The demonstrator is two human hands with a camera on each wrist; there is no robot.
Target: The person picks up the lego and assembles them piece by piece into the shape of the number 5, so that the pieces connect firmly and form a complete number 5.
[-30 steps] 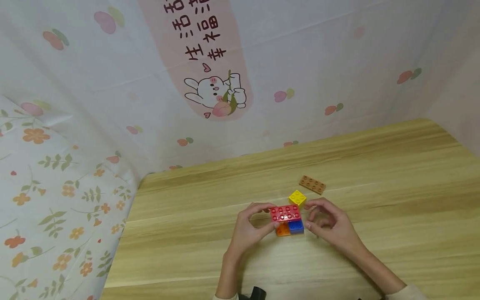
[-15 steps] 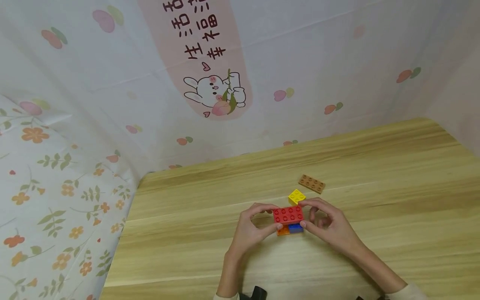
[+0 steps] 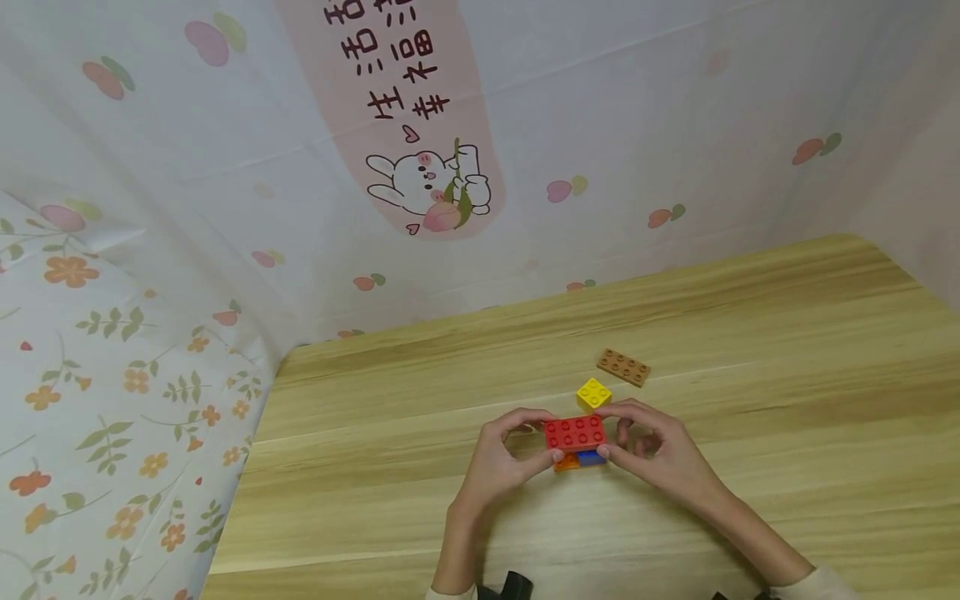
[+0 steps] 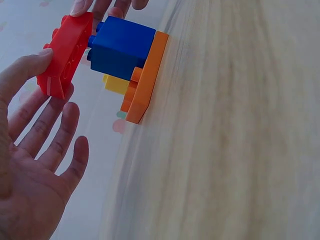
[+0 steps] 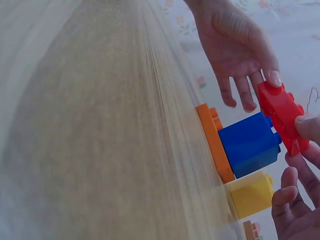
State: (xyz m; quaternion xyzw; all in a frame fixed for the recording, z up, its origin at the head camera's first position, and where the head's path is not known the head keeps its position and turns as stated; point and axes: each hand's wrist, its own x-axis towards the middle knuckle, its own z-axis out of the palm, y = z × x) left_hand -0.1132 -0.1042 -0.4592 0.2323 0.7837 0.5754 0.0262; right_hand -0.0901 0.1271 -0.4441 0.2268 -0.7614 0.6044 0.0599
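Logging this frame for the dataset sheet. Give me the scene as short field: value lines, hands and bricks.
left hand: pinches left end of red brick
right hand: pinches right end of the same brick
red brick: studs up, just above blue brick, not pressed down; blue studs visible beneath
blue brick: on right part of orange base, whose left studs are bare
yellow brick: beyond the stack, on table
brown flat brick: on table, beyond yellow brick

Red brick (image 3: 575, 433): smooth, lightly glossy plastic
Blue brick (image 4: 122, 49): smooth plastic
Orange brick (image 4: 151, 75): smooth plastic
Yellow brick (image 5: 251, 195): plastic
Table (image 3: 360, 467): smooth, wood-grained, soft sheen
Wall sheet (image 3: 637, 108): matt, creased
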